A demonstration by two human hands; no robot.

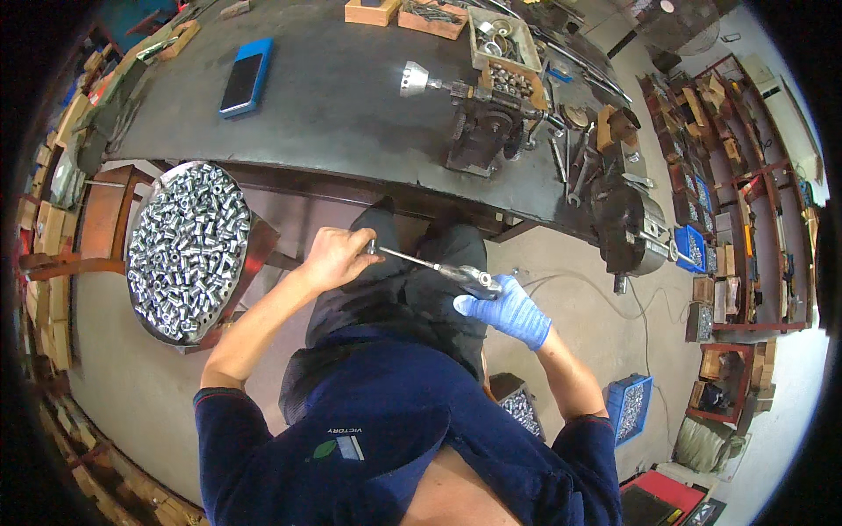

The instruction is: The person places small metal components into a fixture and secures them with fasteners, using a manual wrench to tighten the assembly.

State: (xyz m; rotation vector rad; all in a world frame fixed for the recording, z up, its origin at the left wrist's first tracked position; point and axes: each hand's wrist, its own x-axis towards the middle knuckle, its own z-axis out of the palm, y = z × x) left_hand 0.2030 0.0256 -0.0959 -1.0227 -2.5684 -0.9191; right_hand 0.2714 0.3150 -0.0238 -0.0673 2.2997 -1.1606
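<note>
My bare left hand [333,258] pinches a small metal fitting [373,247] over my lap. Just beside that fitting ends the thin shaft of a grey handheld air tool [458,274]; whether the tip sits inside the fitting I cannot tell. My right hand [510,314], in a blue-and-white glove, is closed around the tool's body, and a thin hose trails off to the right of it. Left of my left arm, a round metal tray [139,309] is heaped with shiny cylindrical metal fittings [189,250].
Ahead is a dark workbench [342,96] with a blue case [246,77], a small geared machine [484,127], parts boxes [504,39] and wrenches [579,167]. A chuck-like machine [630,223] stands at its right end. Blue crates [630,408] sit on the floor; shelves [745,202] line the right.
</note>
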